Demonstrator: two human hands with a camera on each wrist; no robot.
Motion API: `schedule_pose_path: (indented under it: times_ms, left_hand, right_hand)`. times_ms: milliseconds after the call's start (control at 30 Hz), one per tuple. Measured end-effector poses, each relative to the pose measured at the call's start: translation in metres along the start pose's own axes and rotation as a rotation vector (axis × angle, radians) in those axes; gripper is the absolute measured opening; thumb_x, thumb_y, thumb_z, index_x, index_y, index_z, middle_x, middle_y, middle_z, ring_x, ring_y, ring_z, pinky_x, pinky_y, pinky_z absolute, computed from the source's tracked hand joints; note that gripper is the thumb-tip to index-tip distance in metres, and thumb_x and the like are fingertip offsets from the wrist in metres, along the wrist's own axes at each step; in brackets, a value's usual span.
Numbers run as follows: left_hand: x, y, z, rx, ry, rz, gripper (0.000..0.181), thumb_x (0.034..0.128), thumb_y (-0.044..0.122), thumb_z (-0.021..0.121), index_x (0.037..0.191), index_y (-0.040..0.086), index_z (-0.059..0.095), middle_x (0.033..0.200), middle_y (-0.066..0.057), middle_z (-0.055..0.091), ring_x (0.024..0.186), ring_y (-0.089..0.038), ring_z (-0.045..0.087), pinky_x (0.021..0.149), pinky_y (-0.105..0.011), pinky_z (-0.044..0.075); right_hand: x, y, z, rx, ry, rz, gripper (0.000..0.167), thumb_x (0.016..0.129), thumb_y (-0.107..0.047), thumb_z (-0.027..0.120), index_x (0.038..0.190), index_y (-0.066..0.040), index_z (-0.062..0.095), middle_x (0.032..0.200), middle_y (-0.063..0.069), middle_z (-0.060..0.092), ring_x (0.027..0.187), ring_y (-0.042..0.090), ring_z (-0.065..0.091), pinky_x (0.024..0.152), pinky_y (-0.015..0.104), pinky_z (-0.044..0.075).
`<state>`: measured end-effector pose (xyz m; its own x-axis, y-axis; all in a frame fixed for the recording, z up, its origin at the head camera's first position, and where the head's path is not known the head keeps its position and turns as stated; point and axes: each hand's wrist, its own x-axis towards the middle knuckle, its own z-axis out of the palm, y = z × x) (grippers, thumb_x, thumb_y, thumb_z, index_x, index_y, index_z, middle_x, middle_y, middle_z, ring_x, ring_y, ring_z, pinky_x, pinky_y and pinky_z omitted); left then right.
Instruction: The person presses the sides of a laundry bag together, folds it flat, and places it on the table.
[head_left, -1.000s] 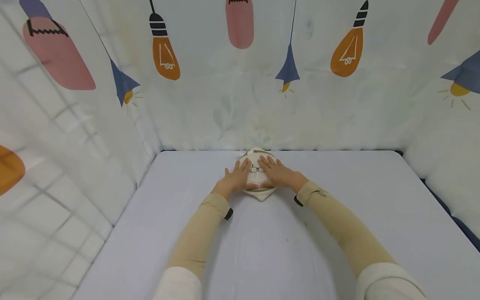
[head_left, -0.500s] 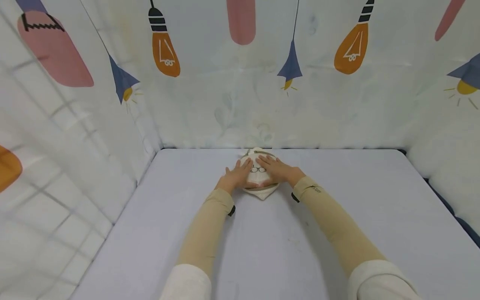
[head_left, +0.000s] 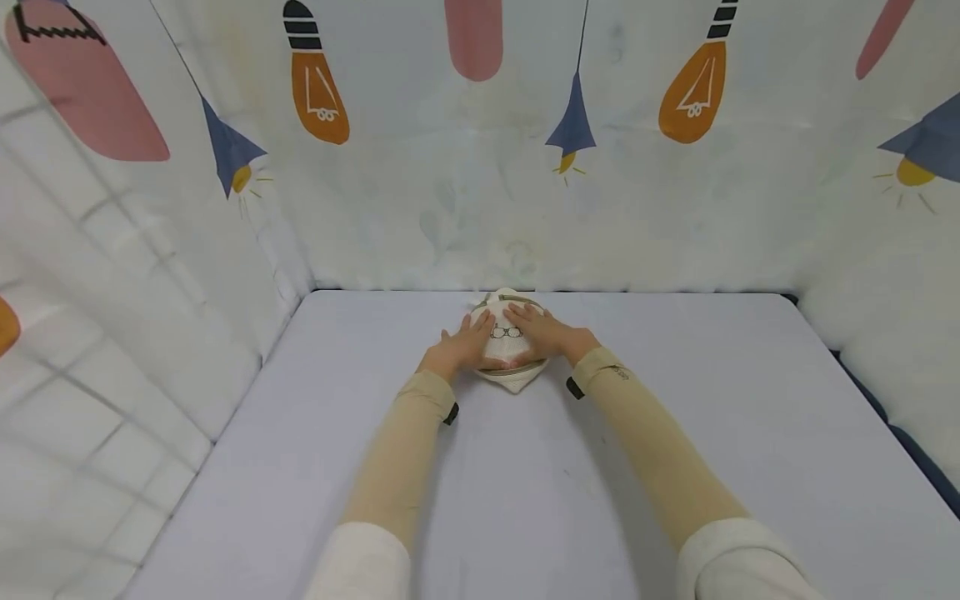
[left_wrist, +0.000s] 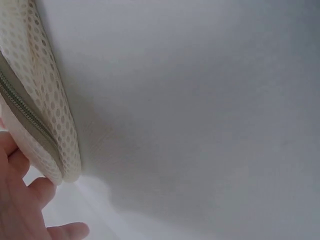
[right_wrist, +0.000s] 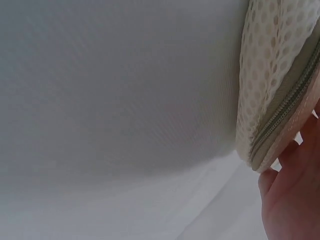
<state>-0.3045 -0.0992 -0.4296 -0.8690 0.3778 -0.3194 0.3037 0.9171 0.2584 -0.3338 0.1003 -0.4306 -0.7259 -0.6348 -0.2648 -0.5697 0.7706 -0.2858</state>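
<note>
A cream mesh pouch [head_left: 506,343] with a zip and a printed pair of glasses lies at the far edge of the table. My left hand [head_left: 465,346] rests on its left side, fingers spread and pointing away from me. On the other side my right hand [head_left: 551,333] touches the pouch in the same way, both thumbs near the front. In the left wrist view, fingers of the left hand [left_wrist: 22,200] meet the pouch's zipped edge [left_wrist: 47,95]. The right wrist view has the right hand [right_wrist: 295,195] against the pouch's edge [right_wrist: 265,75]. The palms hide part of its sides.
A white table [head_left: 525,492] stretches from me to the back wall [head_left: 375,217], a white cloth printed with lamps and bulbs. A similar cloth wall [head_left: 112,333] stands close along the left edge. Dark fabric [head_left: 918,462] shows beyond the right edge.
Both hands stay on the pouch, which keeps its place on the table. The right wrist has drawn slightly in towards the pouch. The head view has tilted slightly.
</note>
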Motion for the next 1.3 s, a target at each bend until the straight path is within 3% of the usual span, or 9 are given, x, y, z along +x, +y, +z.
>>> schedule_pose_path:
  times_ms: [100, 233, 467, 733, 1067, 1300]
  left_hand:
    - [0.000, -0.005, -0.001, 0.014, 0.012, 0.009, 0.106, 0.0961, 0.060, 0.062, 0.165, 0.007, 0.002, 0.172, -0.009, -0.006, 0.155, -0.041, -0.005, 0.114, -0.075, 0.010]
    - [0.001, -0.011, 0.009, 0.050, 0.030, 0.023, 0.101, 0.0993, 0.062, 0.054, 0.165, 0.007, 0.000, 0.172, -0.009, -0.007, 0.155, -0.039, -0.006, 0.115, -0.073, 0.009]
    - [-0.007, -0.010, 0.022, 0.086, 0.001, 0.014, 0.095, 0.1034, 0.062, 0.045, 0.165, 0.007, -0.003, 0.171, -0.009, -0.010, 0.155, -0.037, -0.008, 0.115, -0.073, 0.008]
    - [-0.017, 0.001, 0.016, 0.080, -0.018, -0.001, 0.098, 0.1019, 0.063, 0.046, 0.164, 0.006, -0.004, 0.171, -0.009, -0.011, 0.155, -0.036, -0.010, 0.116, -0.072, 0.006]
    - [-0.017, 0.005, 0.015, 0.133, -0.032, -0.010, 0.097, 0.1021, 0.062, 0.047, 0.164, 0.006, -0.001, 0.171, -0.009, -0.009, 0.155, -0.037, -0.006, 0.117, -0.072, 0.009]
    - [-0.013, 0.002, 0.012, 0.123, -0.002, -0.017, 0.099, 0.1008, 0.063, 0.049, 0.165, 0.007, -0.001, 0.171, -0.009, -0.010, 0.155, -0.037, -0.007, 0.117, -0.070, 0.008]
  right_hand:
    - [0.001, -0.001, 0.001, -0.007, 0.022, 0.002, 0.107, 0.098, -0.048, 0.068, 0.162, 0.003, -0.001, 0.170, 0.019, -0.006, 0.154, 0.041, -0.009, 0.122, 0.059, 0.003]
    - [-0.002, 0.001, 0.010, -0.012, 0.042, 0.006, 0.103, 0.101, -0.049, 0.062, 0.161, 0.006, -0.001, 0.169, 0.021, -0.007, 0.155, 0.040, -0.008, 0.123, 0.057, 0.005]
    - [-0.008, 0.001, 0.032, -0.009, 0.074, 0.001, 0.097, 0.105, -0.052, 0.053, 0.161, 0.005, -0.002, 0.169, 0.021, -0.007, 0.155, 0.038, -0.006, 0.123, 0.057, 0.006]
    - [-0.014, -0.006, 0.029, 0.006, 0.048, 0.021, 0.095, 0.106, -0.050, 0.052, 0.161, 0.005, -0.002, 0.170, 0.020, -0.007, 0.155, 0.038, -0.008, 0.123, 0.055, 0.003]
    - [-0.018, -0.012, 0.025, 0.015, -0.005, 0.089, 0.094, 0.106, -0.053, 0.050, 0.163, 0.001, -0.001, 0.170, 0.017, -0.007, 0.156, 0.036, -0.007, 0.124, 0.055, 0.003]
    - [-0.010, -0.012, 0.021, 0.039, 0.037, 0.098, 0.092, 0.106, -0.055, 0.046, 0.163, 0.002, 0.002, 0.170, 0.018, -0.005, 0.156, 0.036, -0.007, 0.123, 0.059, 0.003]
